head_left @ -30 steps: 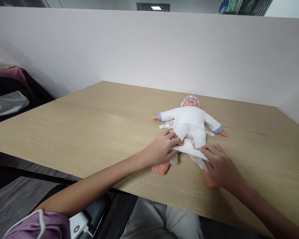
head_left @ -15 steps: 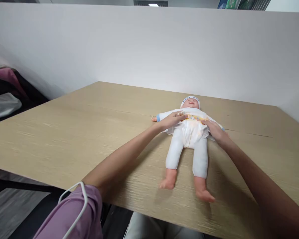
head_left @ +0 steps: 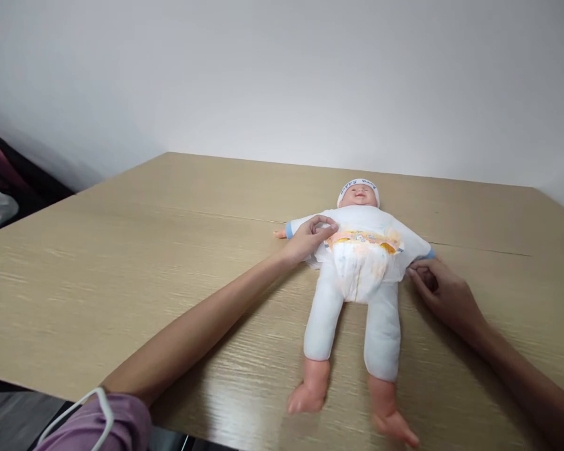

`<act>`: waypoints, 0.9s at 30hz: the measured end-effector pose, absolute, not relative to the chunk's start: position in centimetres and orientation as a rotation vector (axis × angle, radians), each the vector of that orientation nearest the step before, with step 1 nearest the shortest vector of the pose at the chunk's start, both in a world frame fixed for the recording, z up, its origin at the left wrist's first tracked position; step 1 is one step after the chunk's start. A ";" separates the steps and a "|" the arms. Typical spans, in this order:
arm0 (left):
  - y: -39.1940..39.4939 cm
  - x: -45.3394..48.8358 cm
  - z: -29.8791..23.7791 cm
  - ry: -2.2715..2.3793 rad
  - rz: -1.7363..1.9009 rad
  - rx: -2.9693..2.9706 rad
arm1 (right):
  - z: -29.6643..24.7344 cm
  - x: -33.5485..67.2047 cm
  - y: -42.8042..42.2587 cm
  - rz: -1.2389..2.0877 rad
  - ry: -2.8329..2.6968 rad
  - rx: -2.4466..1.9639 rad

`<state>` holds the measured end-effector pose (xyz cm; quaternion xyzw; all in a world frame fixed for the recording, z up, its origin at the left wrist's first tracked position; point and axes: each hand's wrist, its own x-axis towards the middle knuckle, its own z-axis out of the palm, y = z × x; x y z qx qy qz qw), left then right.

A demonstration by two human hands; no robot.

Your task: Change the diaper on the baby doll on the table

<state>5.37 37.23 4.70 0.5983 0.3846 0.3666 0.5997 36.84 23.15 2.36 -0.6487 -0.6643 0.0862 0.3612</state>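
A baby doll (head_left: 333, 313) lies on its back, its bare feet toward me, wearing a headband with lettering. A white diaper (head_left: 357, 269) with an orange patterned waistband is around its hips, over white cloth legs. Its white shirt (head_left: 364, 218) has blue cuffs and a thin hem flaring out at the sides. At the left of the waist, my left hand (head_left: 310, 238) is closed, thumb and forefinger pinched on the shirt by the waistband's end. My right hand (head_left: 446, 294) pinches the shirt's hem on the right, beside the doll's hip, below the cuff.
The wooden table (head_left: 169, 275) has a seam running across it behind the doll. A pale wall (head_left: 272, 81) rises at its far edge. Dark and pink bags or cloth (head_left: 9, 169) lie beyond the left edge. A white cord (head_left: 104, 410) crosses my left sleeve.
My right hand has moved off the diaper's waistband, out and down to the shirt's hem. My left hand has drawn back to the waist's left side, uncovering the waistband. The view has tilted down.
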 end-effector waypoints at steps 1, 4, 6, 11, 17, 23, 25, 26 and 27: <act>37.2 5.4 4.9 0.913 0.856 1.437 | 2.0 37.2 22.8 0.169 -1.737 -1.695; 37.2 5.7 6.1 0.966 0.984 1.674 | 1.5 37.0 22.7 0.096 -1.734 -1.783; 36.9 6.1 7.2 1.002 1.174 1.911 | 1.5 36.5 23.0 0.062 -1.749 -1.826; 34.7 8.9 9.8 0.757 1.186 2.507 | 1.1 36.2 23.4 0.066 -1.713 -1.922; 32.5 12.7 10.3 0.719 0.655 2.833 | 1.0 36.6 23.5 0.065 -1.681 -1.986; 33.0 12.8 9.2 0.821 0.692 2.780 | 1.5 37.2 23.4 0.302 -1.676 -1.904; 33.1 12.7 9.1 0.811 0.713 2.749 | 2.4 37.5 23.5 0.483 -1.631 -1.779; 33.1 12.7 9.0 0.807 0.716 2.739 | 3.0 37.5 23.5 0.568 -1.593 -1.710; 33.1 12.8 8.9 0.804 0.717 2.733 | 3.7 37.5 23.6 0.635 -1.551 -1.654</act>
